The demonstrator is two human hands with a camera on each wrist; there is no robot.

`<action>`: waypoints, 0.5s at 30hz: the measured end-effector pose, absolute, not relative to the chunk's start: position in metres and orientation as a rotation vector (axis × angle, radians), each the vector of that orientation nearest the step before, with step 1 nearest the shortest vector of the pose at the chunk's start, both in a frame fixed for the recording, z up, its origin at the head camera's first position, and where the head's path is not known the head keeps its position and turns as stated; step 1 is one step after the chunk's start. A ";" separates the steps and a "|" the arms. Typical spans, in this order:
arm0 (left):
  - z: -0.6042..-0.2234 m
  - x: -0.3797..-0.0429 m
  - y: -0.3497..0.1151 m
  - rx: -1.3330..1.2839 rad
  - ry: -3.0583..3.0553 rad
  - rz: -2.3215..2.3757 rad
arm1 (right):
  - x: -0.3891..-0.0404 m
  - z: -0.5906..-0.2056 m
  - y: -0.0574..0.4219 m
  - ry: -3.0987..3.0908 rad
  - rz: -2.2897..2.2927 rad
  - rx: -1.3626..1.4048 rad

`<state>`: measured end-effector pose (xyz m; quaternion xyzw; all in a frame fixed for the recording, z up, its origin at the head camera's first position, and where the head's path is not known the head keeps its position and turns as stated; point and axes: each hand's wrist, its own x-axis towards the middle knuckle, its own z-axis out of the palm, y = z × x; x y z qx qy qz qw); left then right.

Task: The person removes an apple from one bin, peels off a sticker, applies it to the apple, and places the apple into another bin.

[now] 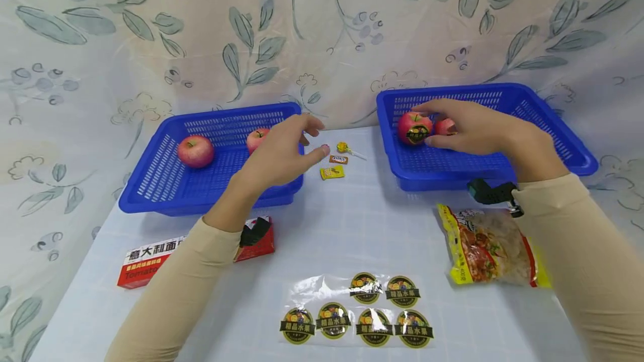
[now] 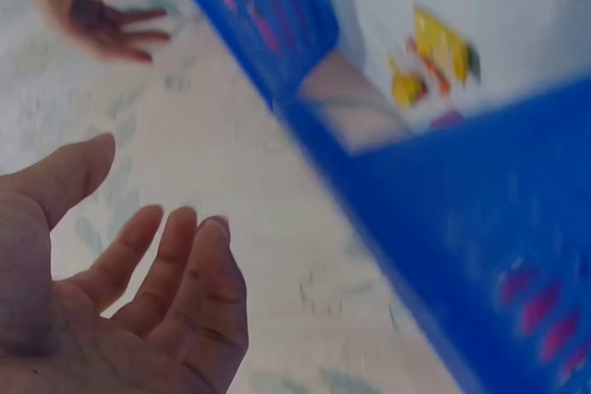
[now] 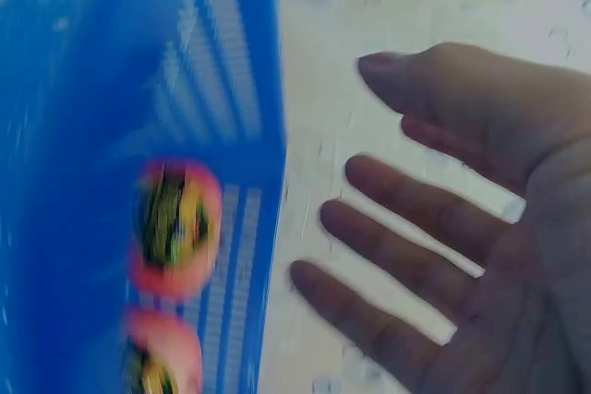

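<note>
My left hand (image 1: 282, 152) is held above the right end of the left blue basket (image 1: 206, 204), fingers loosely bent and empty. Two red apples sit in that basket, one apple (image 1: 195, 151) in plain sight and another apple (image 1: 256, 139) partly behind the hand. Over the right blue basket (image 1: 448, 182) hovers my right hand (image 1: 480, 122); its fingers are spread with nothing held in the right wrist view. Near its fingertips in the head view lies an apple (image 1: 408, 123) with a round black-and-gold sticker (image 3: 174, 219). Beside it, a second stickered apple (image 3: 183, 334) is partly covered by the hand in the head view.
A sheet of round fruit stickers (image 1: 322, 289) lies at the front. Between the baskets are a yellow lollipop (image 1: 342, 147) and small wrapped candies (image 1: 332, 172). A red-and-white pasta box (image 1: 146, 261) is left, partly under the left arm; a yellow-edged food bag (image 1: 483, 250) is right.
</note>
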<state>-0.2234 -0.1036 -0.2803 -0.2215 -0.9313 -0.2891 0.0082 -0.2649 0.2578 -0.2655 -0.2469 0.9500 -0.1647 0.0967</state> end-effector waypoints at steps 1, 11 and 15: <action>-0.276 -0.224 -0.109 -0.669 -2.922 -0.899 | -0.260 -0.266 0.250 2.827 -0.508 -0.772; -0.259 -0.256 -0.159 -0.595 -2.995 -0.855 | -0.227 -0.289 0.186 2.779 -0.821 -1.159; -0.260 -0.269 -0.180 -0.563 -3.036 -0.847 | -0.222 -0.305 0.161 2.683 -0.959 -1.233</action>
